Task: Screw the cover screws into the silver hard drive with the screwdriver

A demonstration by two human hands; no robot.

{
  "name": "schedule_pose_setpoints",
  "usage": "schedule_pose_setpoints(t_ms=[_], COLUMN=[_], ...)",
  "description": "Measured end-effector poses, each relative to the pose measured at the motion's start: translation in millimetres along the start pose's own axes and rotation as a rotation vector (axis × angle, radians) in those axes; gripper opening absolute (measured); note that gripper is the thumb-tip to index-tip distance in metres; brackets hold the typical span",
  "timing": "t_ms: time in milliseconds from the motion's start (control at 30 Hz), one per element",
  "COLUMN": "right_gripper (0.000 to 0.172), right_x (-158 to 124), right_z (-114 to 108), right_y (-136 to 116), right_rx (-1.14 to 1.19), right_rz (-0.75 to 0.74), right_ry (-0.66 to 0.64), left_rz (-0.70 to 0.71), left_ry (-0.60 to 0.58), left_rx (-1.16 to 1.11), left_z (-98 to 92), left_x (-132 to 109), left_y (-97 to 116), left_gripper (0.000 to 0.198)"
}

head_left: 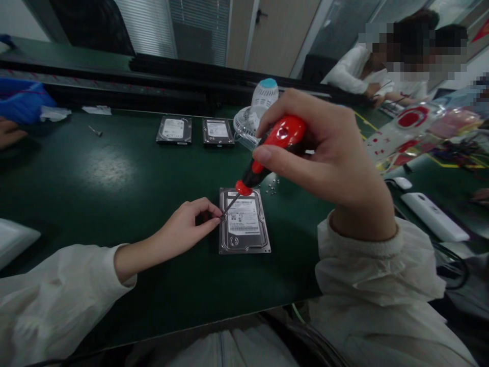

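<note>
A hard drive (244, 224) lies label up on the green table in front of me. My right hand (317, 148) is wrapped round the handle of a red and black screwdriver (280, 140), raised above the drive. Its shaft slants down to the left, and the tip meets the drive's left edge. Right at that tip, the thumb and forefinger of my left hand (194, 221) are pinched together. Whatever sits between them, if anything, is too small to make out. Several small screws (272, 187) are scattered just beyond the drive's upper right corner.
Two more hard drives, one on the left (174, 129) and one on the right (218, 132), lie farther back beside a white fan (250, 117). A white power strip (434, 216) lies at right. Other people sit at back right; a person's hand (9, 132) shows near a blue bin (25, 99).
</note>
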State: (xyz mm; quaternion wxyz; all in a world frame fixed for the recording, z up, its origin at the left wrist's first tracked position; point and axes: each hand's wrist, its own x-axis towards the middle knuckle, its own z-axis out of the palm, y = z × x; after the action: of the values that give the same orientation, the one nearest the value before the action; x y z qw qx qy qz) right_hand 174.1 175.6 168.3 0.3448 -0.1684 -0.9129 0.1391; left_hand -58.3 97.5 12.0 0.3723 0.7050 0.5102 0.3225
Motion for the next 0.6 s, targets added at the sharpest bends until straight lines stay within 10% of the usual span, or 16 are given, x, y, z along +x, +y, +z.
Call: schedule_pose_setpoints(t_ms=[600], right_gripper=[0.03], right_x=[0.6], right_z=[2.6], right_y=[-1.1], right_rx=[-0.007], right_rz=[0.003], right_ry=[-0.001], left_rz=[-0.001], left_ry=[0.0], left_rx=[-0.023], left_z=[0.2], left_x=[-0.4], left_y=[1.8], left_gripper=[0.014])
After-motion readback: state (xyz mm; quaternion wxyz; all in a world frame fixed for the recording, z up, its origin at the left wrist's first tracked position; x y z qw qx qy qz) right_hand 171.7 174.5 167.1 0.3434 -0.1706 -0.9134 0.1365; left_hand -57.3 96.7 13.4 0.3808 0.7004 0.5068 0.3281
